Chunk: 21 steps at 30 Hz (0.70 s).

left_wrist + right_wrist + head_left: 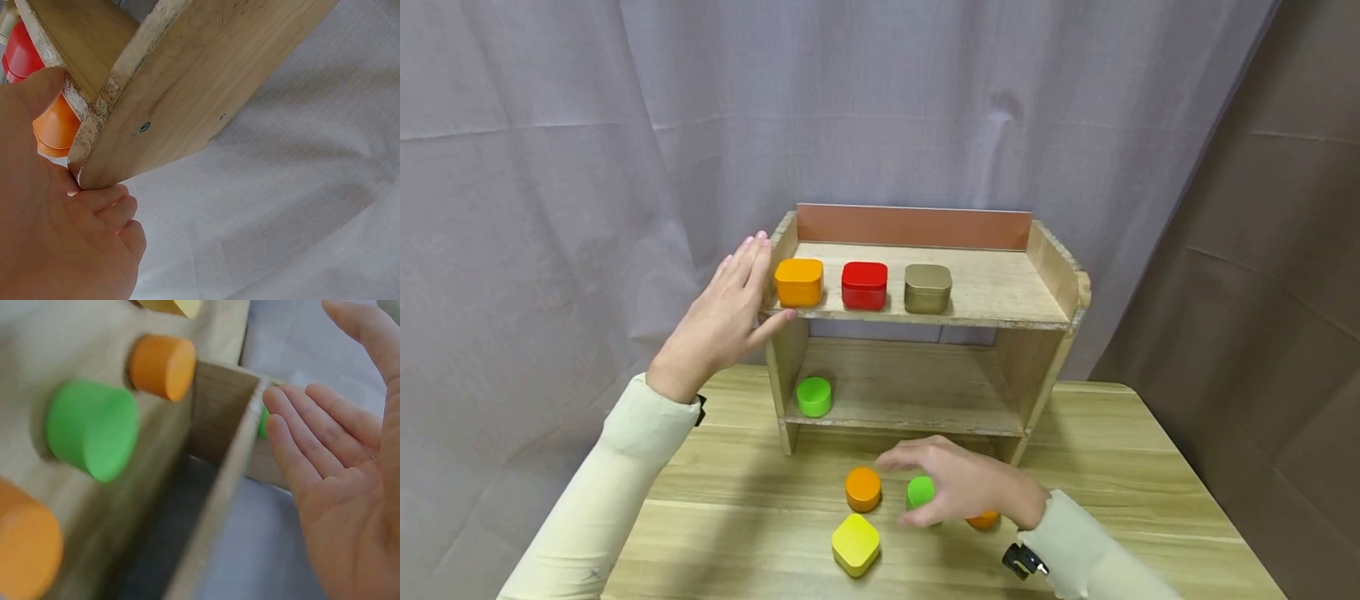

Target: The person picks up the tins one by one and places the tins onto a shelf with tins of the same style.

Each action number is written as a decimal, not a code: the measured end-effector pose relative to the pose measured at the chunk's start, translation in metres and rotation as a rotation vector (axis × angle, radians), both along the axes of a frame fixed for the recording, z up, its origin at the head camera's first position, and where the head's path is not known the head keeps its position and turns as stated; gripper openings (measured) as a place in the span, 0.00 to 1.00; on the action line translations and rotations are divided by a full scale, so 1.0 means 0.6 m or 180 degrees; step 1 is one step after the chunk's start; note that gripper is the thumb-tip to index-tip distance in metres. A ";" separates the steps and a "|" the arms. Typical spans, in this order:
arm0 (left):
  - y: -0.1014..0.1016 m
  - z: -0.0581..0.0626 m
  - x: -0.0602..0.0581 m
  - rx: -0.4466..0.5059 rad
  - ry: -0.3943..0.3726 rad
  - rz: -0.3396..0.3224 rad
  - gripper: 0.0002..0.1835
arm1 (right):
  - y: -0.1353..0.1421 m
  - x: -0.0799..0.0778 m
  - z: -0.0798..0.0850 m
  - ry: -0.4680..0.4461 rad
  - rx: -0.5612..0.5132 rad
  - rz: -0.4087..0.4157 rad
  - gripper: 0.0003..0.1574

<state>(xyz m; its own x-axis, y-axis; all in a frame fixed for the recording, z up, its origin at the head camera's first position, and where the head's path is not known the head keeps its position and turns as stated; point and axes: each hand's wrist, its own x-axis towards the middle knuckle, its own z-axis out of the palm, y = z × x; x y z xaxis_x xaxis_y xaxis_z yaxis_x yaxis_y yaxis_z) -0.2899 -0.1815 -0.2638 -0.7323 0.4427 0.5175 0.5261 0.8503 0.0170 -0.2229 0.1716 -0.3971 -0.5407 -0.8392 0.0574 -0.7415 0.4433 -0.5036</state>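
My left hand point(722, 312) rests at the left side of a wooden shelf point(996, 287), fingers straight along the side panel. Its thumb lies on the front edge of the upper board, as the left wrist view also shows. My right hand point(966, 483), thumb and fingers apart, hovers over a green round container point(920, 492) on the table. In the right wrist view a gap shows between that container point(94, 428) and the palm. An orange round container point(862, 489) stands left of it; another point(982, 521) is partly hidden under the right hand.
On the upper board stand orange point(799, 283), red point(864, 286) and olive point(927, 289) boxes. A green round container point(814, 397) sits at the left of the lower board. Nearer on the table point(730, 483) lies a yellow box point(855, 546). Grey curtain point(880, 100) hangs behind.
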 end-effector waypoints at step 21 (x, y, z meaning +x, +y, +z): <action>0.000 -0.002 0.001 0.0046 -0.0043 -0.0018 0.52 | -0.053 0.004 -0.133 -0.0053 0.0034 0.0085 0.41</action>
